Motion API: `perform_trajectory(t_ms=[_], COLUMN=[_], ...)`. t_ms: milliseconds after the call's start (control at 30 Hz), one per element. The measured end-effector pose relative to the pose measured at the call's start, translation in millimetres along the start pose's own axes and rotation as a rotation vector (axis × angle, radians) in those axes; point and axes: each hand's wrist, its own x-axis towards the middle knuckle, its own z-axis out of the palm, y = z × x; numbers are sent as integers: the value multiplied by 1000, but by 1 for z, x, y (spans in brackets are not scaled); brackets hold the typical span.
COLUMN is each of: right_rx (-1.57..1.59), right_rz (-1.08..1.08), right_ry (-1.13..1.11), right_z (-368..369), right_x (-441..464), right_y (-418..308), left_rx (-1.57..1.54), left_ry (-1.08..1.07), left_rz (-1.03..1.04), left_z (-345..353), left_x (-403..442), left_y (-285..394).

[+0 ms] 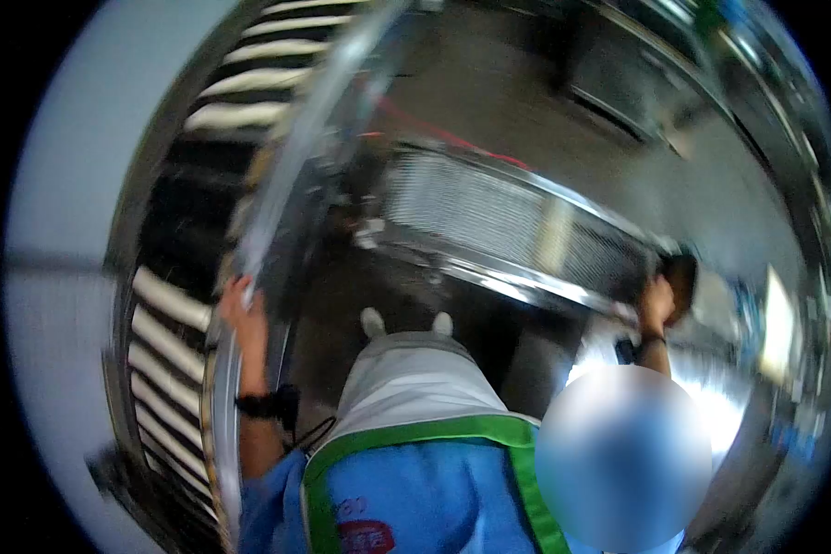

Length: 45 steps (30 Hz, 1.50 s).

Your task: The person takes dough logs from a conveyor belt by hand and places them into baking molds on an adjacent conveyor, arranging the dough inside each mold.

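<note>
My left hand point(243, 314) rests on the metal side rail point(270, 208) of a long conveyor at my left, fingers spread over its edge. Beside it, long white strips that look like dough point(171, 305) lie in rows across the dark conveyor belt point(194, 203). My right hand point(656, 301) reaches out to the far end of a narrow mesh conveyor point(466, 201). Its fingers look curled against a dark brown rounded object point(681, 284), too blurred to name. A pale strip point(552, 231) lies across the mesh.
A red cord or hose point(452, 138) runs behind the mesh conveyor. A shiny metal surface point(591, 355) is below my right hand. A grey metal cabinet or box point(619, 78) stands farther back. My white shoes point(373, 322) are on the dark floor.
</note>
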Motion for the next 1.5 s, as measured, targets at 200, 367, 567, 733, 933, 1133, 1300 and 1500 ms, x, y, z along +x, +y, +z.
perform_trajectory(t_ms=[200,367,567,733,933,1133,1300,1500], right_rx=[-162,546,1210,1549,1536,1077,874,703], right_rz=[-205,-261,-570,-811,-1304,-1900,-1784,-1305], right_ry=[-363,-305,-168,-84,-356,-511,-517,-598], right_z=[5,-111,-298,-342,-321,-206,-168,-67], right_x=[38,51,-22,-70,-157,-211,-116,-4], right_y=[12,-30,-180,-309,-507,-598,-571,-474], left_rx=[-85,-95,-137,-146,-541,-807,-709,-778], left_ry=[67,87,198,360,397,381,368,366], left_rz=[-260,-278,-130,-231,-593,-1004,-1022,-859], left_z=[-18,-11,0,-9,-16,-23,-26,12], left_x=[-22,-12,22,30,42,66,75,73], left_y=[-6,-17,-22,-40,-87,-77,-60,-100])
